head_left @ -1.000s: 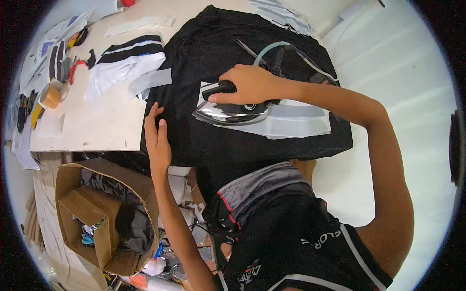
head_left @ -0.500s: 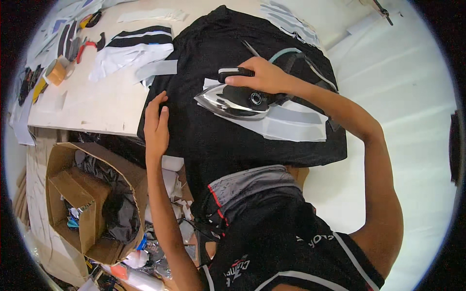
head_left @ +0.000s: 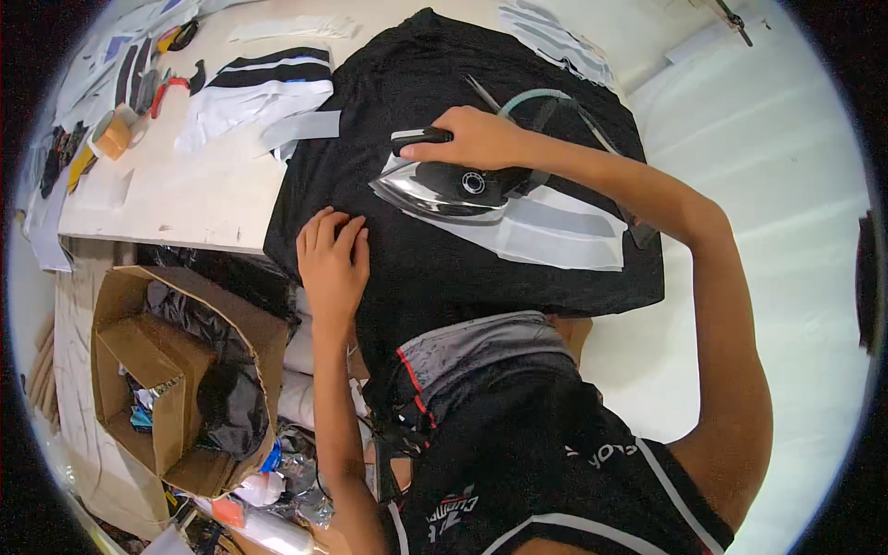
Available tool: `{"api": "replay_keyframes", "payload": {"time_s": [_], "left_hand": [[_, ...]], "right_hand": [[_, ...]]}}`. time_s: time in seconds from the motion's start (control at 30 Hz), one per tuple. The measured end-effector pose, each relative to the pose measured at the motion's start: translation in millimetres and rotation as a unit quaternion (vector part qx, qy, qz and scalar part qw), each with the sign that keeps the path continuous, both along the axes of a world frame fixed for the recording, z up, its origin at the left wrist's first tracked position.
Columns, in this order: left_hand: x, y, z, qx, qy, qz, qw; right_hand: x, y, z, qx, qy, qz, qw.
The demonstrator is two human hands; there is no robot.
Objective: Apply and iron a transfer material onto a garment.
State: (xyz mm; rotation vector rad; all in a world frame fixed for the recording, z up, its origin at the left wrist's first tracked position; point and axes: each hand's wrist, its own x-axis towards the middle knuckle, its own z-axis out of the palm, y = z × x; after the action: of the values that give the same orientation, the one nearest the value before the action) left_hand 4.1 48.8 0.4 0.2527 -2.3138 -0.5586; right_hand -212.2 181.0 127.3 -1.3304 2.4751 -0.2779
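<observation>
My right hand (head_left: 467, 137) grips the black handle of a steam iron (head_left: 435, 194) with a shiny metal soleplate. The iron rests on white paper or fabric pieces (head_left: 560, 240) lying on a black cloth (head_left: 384, 83) that covers the right part of the table. A pale hose runs from the iron's back. Behind it is a thin metal tool (head_left: 478, 92), partly hidden. My left hand (head_left: 333, 254) lies on the black cloth, left of and below the iron, fingers slightly curved and apart, holding nothing.
The wooden table (head_left: 148, 213) holds black-and-white fabric pieces (head_left: 240, 102), red pliers (head_left: 162, 92), a tape roll (head_left: 111, 139) and paper strips (head_left: 296, 26). Below left stands a cardboard box (head_left: 129, 425) amid clutter. A white wall or panel (head_left: 777, 185) is at the right.
My left hand has moved right from the cloth's left side to nearer the iron. My right hand and the iron have shifted slightly, still together on the white pieces.
</observation>
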Motion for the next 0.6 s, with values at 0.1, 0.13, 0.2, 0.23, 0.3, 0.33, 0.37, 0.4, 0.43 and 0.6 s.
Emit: {"api": "replay_keyframes", "payload": {"time_s": [0.1,0.13,0.2,0.23,0.3,0.33,0.37,0.4,0.43,0.6], "left_hand": [[-1,7,3,-0.007,-0.007,-0.023,1.0],[-2,11,4,-0.014,-0.02,-0.034,0.999],[-4,20,5,-0.023,-0.031,-0.05,0.998],[-5,24,5,-0.021,-0.041,-0.056,0.997],[-6,34,5,-0.03,-0.056,-0.063,0.996],[-5,40,5,-0.03,-0.053,-0.07,0.996],[-4,46,5,-0.033,-0.058,-0.061,0.996],[-2,54,5,-0.034,-0.063,-0.054,0.996],[-1,63,4,-0.034,-0.062,-0.064,0.995],[-6,89,0,-0.054,-0.099,-0.027,0.993]], "right_hand": [[-1,1,-1,0.028,-0.028,-0.012,0.999],[-2,1,-1,0.031,-0.043,-0.014,0.999],[-2,1,-2,0.016,-0.01,-0.007,1.0],[-2,1,-2,-0.016,0.03,0.009,0.999],[-3,1,-3,-0.002,-0.006,0.005,1.0],[-4,1,-2,0.013,-0.041,0.008,0.999],[-4,1,-2,0.014,-0.041,-0.001,0.999],[-5,2,-1,0.014,-0.062,0.004,0.998],[-5,3,0,0.014,-0.081,0.009,0.997],[-3,3,2,0.008,-0.074,-0.001,0.997]]}}
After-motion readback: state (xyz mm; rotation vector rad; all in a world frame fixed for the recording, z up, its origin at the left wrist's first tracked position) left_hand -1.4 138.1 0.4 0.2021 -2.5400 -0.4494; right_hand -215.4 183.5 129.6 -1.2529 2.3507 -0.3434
